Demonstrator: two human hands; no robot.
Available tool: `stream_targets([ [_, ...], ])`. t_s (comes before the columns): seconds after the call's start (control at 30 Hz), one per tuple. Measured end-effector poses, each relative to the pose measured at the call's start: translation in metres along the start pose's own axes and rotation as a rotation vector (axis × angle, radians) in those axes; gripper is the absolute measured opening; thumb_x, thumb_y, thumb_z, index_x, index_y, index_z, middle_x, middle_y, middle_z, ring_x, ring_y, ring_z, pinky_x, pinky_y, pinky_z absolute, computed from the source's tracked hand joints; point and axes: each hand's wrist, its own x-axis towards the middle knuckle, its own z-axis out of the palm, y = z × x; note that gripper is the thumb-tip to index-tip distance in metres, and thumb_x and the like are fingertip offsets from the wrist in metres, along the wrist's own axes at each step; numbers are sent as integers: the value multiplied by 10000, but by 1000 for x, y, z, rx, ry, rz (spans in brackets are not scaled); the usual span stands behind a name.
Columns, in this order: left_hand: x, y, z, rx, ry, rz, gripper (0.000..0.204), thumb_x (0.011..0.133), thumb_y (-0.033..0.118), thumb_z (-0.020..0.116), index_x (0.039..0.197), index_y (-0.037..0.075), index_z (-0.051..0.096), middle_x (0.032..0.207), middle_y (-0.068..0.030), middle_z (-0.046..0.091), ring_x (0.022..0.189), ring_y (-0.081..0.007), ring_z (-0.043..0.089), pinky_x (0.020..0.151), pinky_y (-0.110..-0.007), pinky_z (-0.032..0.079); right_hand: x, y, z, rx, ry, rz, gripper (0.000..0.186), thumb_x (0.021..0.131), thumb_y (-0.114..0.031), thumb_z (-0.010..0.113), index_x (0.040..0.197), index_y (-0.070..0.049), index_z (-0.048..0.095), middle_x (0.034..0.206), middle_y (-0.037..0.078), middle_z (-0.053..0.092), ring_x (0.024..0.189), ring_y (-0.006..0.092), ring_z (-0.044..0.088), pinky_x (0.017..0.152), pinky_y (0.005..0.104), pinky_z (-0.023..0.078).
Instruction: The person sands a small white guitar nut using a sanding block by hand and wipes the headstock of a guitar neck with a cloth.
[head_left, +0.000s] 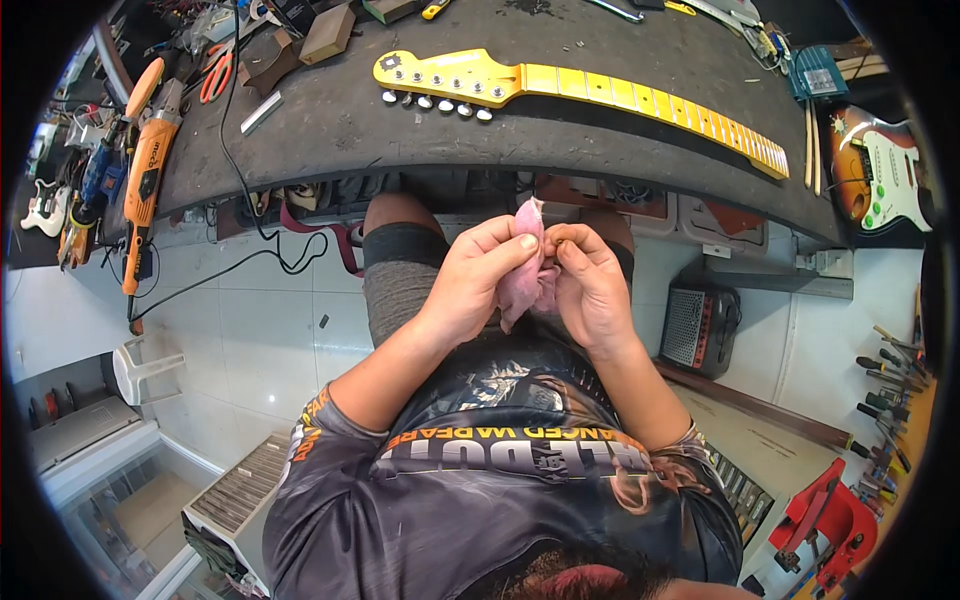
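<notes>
Over my lap, in front of the bench edge, both hands meet at a crumpled pink cloth (519, 287). My left hand (478, 268) is closed round it, thumb pressed on the fold, with a pale tip of cloth sticking up above the fingers. My right hand (592, 285) is closed in a pinch against the cloth's right side; its fingertips look dark and stained. Part of the cloth hangs down between the palms. On the bench beyond lies a guitar neck (620, 97) with a glossy yellow finish, its headstock with tuning pegs to the left.
An orange power tool (150, 165) hangs at the left, its black cord looping below the bench (330, 140). A sunburst guitar body (880, 175) lies at the right. Below are a small amplifier (700, 325), a white stool (148, 370) and a red clamp-like tool (828, 520).
</notes>
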Motion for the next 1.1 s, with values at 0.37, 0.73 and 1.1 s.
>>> stream_targets([
  [0.37,0,-3,-11,51,-85,-72,172,1109,154,672,1180,1,709,1039,-59,762,862,-120,734,763,-297,626,0,0,1,-500,-26,-245,105,1047,-9,705,1142,-11,750,1144,43,660,1042,113,626,949,271,502],
  [0.73,-1,-6,-16,249,-39,82,177,1082,203,734,1110,29,730,870,-14,719,670,-52,632,496,-222,474,5,-11,8,-720,-59,-279,88,1004,9,735,1090,-5,730,1166,64,633,1054,133,623,959,288,499],
  [1.1,-3,-6,-17,399,-66,63,138,1095,119,699,1141,-11,699,893,-6,713,770,-63,659,656,-258,543,1,-27,21,-1439,-42,-593,135,891,10,789,1005,-37,735,1028,87,720,999,266,689,949,400,515],
])
